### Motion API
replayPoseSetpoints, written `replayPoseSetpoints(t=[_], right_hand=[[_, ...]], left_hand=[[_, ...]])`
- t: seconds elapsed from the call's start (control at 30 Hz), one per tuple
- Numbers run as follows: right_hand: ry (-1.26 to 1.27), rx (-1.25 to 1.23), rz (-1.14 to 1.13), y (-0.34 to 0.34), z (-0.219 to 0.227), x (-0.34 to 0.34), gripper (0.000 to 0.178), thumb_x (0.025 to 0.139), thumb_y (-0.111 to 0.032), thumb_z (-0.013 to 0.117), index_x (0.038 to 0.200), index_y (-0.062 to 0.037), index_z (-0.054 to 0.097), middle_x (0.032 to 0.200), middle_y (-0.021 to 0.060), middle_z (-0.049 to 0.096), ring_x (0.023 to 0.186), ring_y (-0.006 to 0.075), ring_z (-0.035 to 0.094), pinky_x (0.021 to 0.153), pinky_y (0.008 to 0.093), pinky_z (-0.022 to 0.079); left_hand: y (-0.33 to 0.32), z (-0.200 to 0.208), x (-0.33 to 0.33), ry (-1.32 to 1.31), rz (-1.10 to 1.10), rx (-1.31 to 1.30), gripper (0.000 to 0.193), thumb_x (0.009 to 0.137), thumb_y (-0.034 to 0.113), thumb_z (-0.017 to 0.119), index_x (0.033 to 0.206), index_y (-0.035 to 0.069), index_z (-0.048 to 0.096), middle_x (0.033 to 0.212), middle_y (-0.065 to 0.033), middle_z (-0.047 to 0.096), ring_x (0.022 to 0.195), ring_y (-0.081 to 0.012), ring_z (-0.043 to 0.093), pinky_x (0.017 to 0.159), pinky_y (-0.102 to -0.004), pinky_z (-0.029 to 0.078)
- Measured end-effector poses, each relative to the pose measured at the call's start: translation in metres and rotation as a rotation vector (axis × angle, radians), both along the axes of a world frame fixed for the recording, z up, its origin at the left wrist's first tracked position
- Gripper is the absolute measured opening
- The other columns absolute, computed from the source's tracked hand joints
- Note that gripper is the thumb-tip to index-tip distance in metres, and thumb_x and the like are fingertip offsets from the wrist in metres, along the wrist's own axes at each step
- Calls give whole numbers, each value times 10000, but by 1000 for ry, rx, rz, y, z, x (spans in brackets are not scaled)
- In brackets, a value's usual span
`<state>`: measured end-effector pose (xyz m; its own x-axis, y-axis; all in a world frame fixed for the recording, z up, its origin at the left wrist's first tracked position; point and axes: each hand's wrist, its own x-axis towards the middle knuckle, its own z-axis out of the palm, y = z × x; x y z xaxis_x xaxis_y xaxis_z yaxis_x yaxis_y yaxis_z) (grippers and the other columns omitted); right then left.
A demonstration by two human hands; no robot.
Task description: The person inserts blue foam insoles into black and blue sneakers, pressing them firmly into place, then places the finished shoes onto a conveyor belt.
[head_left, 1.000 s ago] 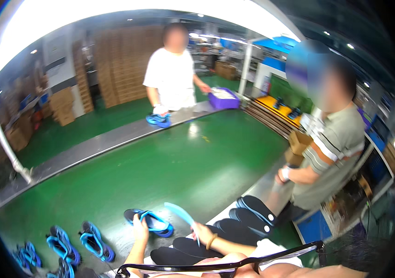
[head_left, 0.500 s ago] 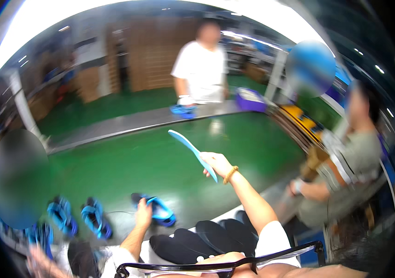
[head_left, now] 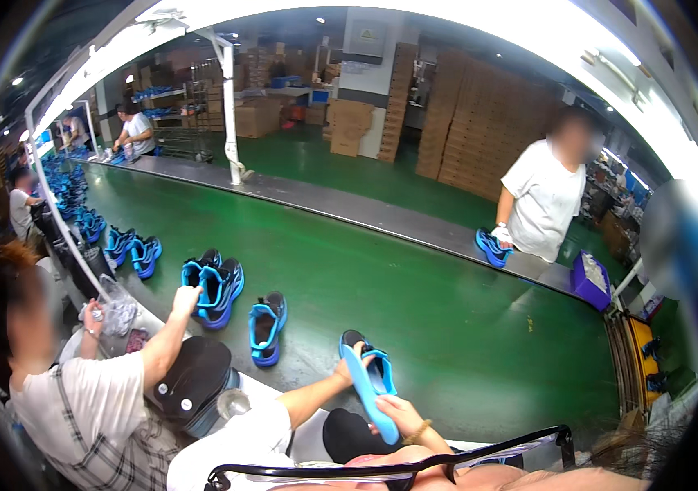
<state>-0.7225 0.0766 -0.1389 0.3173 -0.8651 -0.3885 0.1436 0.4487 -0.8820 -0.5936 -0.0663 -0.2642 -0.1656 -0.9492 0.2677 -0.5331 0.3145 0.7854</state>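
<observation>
A black and blue shoe (head_left: 380, 378) rests on the green belt close in front of me. My left hand (head_left: 347, 368) is closed on its left side, with some of the fingers hidden behind the insole. In my right hand (head_left: 402, 416) I grip a light blue insole (head_left: 367, 394) near its lower end. The insole stands lengthwise beside the shoe's opening, its upper end by my left hand and overlapping the shoe's edge. Left of these, another black and blue shoe (head_left: 265, 334) sits on the belt, untouched.
At my left a co-worker's hand (head_left: 187, 299) reaches to a pair of shoes (head_left: 220, 293). Dark insoles (head_left: 193, 376) are stacked near that person. Across the green belt (head_left: 447, 327), another person holds a shoe (head_left: 493, 247) beside a purple bin (head_left: 589, 282).
The view has swung left. My right hand has brought the insole down from out over the belt to the shoe at my left hand, which stays on that shoe.
</observation>
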Motion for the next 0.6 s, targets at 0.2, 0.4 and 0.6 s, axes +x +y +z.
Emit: replayPoseSetpoints(t=[0.2, 0.4, 0.6], right_hand=[[70, 71, -343, 12, -2, -94, 280, 754, -177, 559, 895, 57, 497, 654, 116, 550, 504, 196, 565, 398, 278, 468], [87, 119, -421, 23, 8, -110, 321, 741, -226, 577, 888, 44, 487, 624, 114, 547, 502, 183, 564, 416, 272, 474], [-237, -180, -812, 38, 0, -184, 346, 772, -321, 491, 835, 19, 473, 623, 136, 533, 505, 233, 555, 467, 337, 481]], left_hand=[[-2, 24, -32, 126, -68, 201, 444, 774, 335, 490, 1046, -13, 447, 889, -201, 552, 842, -285, 547, 710, -331, 422], [21, 23, -66, 132, -203, 101, 410, 763, 296, 518, 1025, -15, 464, 979, -202, 497, 926, -306, 482, 786, -337, 380], [34, 23, -63, 75, -324, 24, 318, 775, 213, 501, 993, -14, 459, 951, -209, 501, 882, -332, 488, 766, -352, 382]])
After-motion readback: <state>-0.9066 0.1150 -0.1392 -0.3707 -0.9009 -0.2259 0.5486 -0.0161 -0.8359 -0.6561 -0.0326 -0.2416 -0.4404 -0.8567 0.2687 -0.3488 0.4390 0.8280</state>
